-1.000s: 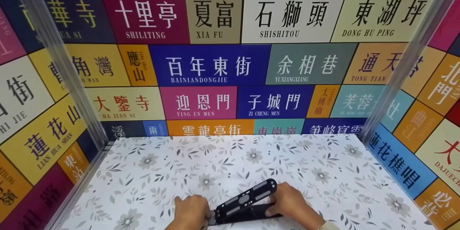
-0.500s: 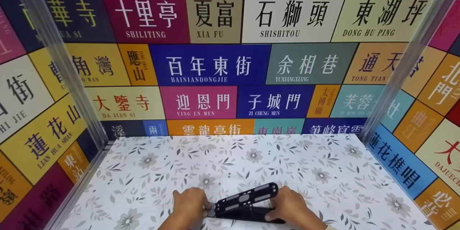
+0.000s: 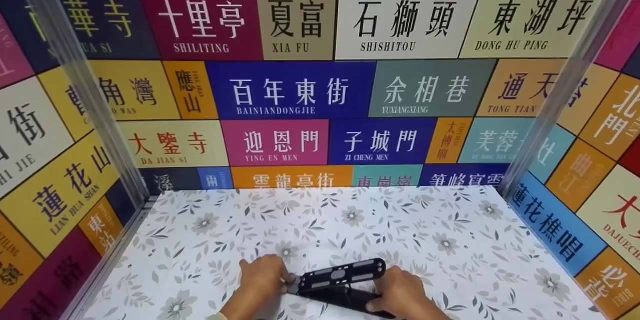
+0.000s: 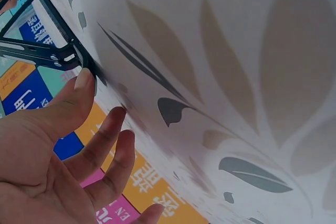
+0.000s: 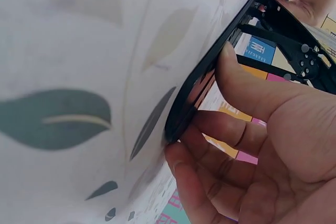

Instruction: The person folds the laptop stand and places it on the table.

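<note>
A black folding laptop stand [image 3: 345, 280] with grey pads lies near the front of the table, its upper plate tilted up from the base and leaning right. My left hand [image 3: 262, 280] is at the hinged end. In the left wrist view, its thumb [image 4: 84, 80] touches that end while the other fingers spread loosely toward the tabletop. My right hand [image 3: 402, 292] grips the free end of the base. The right wrist view shows its thumb [image 5: 228, 59] on the inner face and fingers [image 5: 220, 129] around the rounded tip. Support arms [image 5: 278, 40] link the two plates.
The tabletop [image 3: 300, 215] has a white cover printed with grey flowers and leaves. Walls with colourful lettered panels [image 3: 290, 90] rise behind and on both sides. Transparent corner posts [image 3: 95, 90] stand at the table's back left and back right.
The stand's upper plate has come down closer to the base. The base's right end has swung toward the front, with the right hand on it; the left hand has shifted slightly away from the front.
</note>
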Tool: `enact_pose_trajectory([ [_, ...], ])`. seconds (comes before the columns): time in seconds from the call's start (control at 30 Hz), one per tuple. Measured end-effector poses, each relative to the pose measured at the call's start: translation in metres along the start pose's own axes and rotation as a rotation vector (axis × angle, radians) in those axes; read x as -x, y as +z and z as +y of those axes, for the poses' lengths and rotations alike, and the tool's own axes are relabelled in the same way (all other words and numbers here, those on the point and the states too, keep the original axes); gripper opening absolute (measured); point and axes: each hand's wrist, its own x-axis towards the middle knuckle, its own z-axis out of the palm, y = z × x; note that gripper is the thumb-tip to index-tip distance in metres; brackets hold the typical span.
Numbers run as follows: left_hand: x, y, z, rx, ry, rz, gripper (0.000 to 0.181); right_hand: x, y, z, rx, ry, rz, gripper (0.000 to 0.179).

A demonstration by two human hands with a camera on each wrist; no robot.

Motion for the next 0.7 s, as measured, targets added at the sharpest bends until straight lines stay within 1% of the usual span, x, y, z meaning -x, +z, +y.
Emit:
enact_pose_trajectory([
  [0.1,0.000,0.001,0.002,-0.018,-0.008,0.016,0.026,0.000,-0.001,0.002,-0.014,-0.009,-0.025,0.035],
  [0.17,0.001,0.001,0.007,-0.052,-0.021,0.031,0.020,0.000,-0.001,0.004,-0.028,-0.001,-0.053,0.034],
  [0.2,0.002,0.001,0.010,-0.072,-0.023,0.043,0.016,0.000,-0.001,0.005,-0.047,0.008,-0.071,0.033],
  [0.23,0.004,0.002,0.014,-0.099,-0.018,0.052,0.016,0.000,-0.002,0.006,-0.072,0.016,-0.090,0.032],
  [0.3,0.010,0.002,0.022,-0.153,0.005,0.084,0.014,0.000,-0.003,0.009,-0.114,0.020,-0.122,0.031],
  [0.33,0.013,0.002,0.027,-0.176,0.021,0.097,0.016,0.000,-0.005,0.010,-0.142,0.012,-0.138,0.031],
  [0.4,0.020,0.004,0.035,-0.210,0.062,0.125,0.022,0.000,-0.009,0.013,-0.199,-0.023,-0.172,0.030],
  [0.43,0.023,0.004,0.040,-0.222,0.078,0.124,0.029,-0.001,-0.012,0.014,-0.215,-0.047,-0.187,0.030],
  [0.5,0.028,0.005,0.049,-0.221,0.094,0.122,0.035,-0.005,-0.019,0.017,-0.236,-0.093,-0.229,0.028],
  [0.57,0.030,0.005,0.057,-0.203,0.110,0.102,0.041,-0.011,-0.026,0.021,-0.218,-0.138,-0.256,0.027],
  [0.63,0.031,0.004,0.065,-0.161,0.112,0.072,0.048,-0.017,-0.032,0.026,-0.192,-0.172,-0.293,0.028],
  [0.7,0.032,0.005,0.070,-0.117,0.118,0.082,0.046,-0.024,-0.036,0.031,-0.156,-0.231,-0.340,0.031],
])
